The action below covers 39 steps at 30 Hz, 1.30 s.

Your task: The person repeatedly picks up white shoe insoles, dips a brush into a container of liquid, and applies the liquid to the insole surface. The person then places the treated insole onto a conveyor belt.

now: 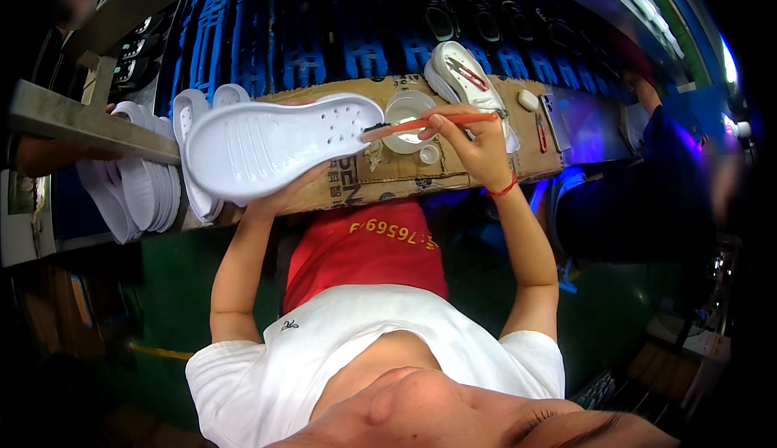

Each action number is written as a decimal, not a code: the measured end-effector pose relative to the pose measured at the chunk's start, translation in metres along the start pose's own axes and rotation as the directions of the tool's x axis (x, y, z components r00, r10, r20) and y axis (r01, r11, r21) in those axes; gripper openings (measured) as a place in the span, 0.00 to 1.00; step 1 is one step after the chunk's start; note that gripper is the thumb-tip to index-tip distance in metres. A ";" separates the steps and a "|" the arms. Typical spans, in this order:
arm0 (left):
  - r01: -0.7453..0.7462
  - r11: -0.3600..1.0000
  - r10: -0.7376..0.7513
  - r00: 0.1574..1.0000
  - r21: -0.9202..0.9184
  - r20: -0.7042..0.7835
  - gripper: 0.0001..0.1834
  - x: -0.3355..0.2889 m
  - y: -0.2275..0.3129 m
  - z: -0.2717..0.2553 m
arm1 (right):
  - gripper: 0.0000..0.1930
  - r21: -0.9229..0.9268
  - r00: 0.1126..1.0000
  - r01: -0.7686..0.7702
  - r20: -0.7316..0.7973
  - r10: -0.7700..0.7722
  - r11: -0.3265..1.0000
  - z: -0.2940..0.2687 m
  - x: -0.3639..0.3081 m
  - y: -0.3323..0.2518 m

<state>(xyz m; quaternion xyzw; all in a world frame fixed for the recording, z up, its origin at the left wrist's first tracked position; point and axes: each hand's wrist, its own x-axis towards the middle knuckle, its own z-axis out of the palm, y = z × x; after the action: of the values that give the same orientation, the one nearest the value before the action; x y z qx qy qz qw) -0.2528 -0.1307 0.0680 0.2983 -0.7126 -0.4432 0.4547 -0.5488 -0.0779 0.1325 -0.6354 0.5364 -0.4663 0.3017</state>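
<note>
Overhead, the left hand (279, 197) grips a white shoe sole (275, 144) above the cardboard-covered surface (388, 174); the right hand (469, 136) pinches an orange brush (421, 124), bristles at the sole's edge. Brushing seems underway; next, likely steady strokes across it.

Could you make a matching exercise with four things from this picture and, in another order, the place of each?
Things:
1. white shoe sole
2. orange-handled brush
3. white cup
4. stack of white soles

Places:
A. on the cardboard, behind the brush
B. in the left hand
C. at the far left, standing on edge
D. in the right hand

Pairs: 1-B, 2-D, 3-A, 4-C
</note>
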 end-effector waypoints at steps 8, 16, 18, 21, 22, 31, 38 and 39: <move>-0.027 0.877 0.059 0.997 -0.480 0.052 0.40 0.013 0.000 0.017 | 0.09 0.303 0.984 0.149 0.047 -0.171 0.941 0.080 -0.003 -0.040; 0.191 0.964 -0.184 0.982 -0.188 0.052 0.35 -0.004 0.002 0.017 | 0.09 0.195 0.893 0.289 0.299 -0.338 0.937 0.052 0.077 -0.020; 0.192 0.972 -0.191 0.981 -0.138 0.018 0.39 -0.005 -0.001 0.011 | 0.10 0.206 0.933 0.152 0.293 -0.210 0.967 0.026 0.077 0.007; 0.135 0.977 -0.142 0.989 -0.165 -0.029 0.42 -0.007 -0.001 0.009 | 0.11 -0.093 0.969 0.137 0.219 -0.114 0.986 -0.011 0.059 0.014; 0.095 0.983 -0.100 0.995 -0.154 -0.024 0.42 -0.005 0.001 0.009 | 0.11 -0.064 0.978 0.050 0.205 -0.036 0.997 -0.015 0.046 0.017; -0.033 0.926 0.126 0.966 -0.375 0.227 0.40 0.045 0.019 0.023 | 0.13 0.517 0.967 -0.252 0.109 0.228 0.818 0.041 -0.024 -0.026; -0.220 0.860 0.385 0.872 -0.460 0.302 0.28 0.242 0.078 0.013 | 0.14 0.509 0.657 0.459 -0.746 0.107 0.728 -0.042 -0.052 -0.047; -0.195 0.825 0.405 0.858 -0.531 0.315 0.24 0.299 0.079 0.001 | 0.14 0.524 0.655 0.508 -0.750 0.089 0.684 -0.052 -0.057 -0.043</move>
<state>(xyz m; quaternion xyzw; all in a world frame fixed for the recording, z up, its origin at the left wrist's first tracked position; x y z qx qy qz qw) -0.3779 -0.3441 0.2537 -0.0438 -0.6980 -0.5798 0.4179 -0.5784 -0.0063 0.1751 -0.2958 0.3071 -0.8779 0.2181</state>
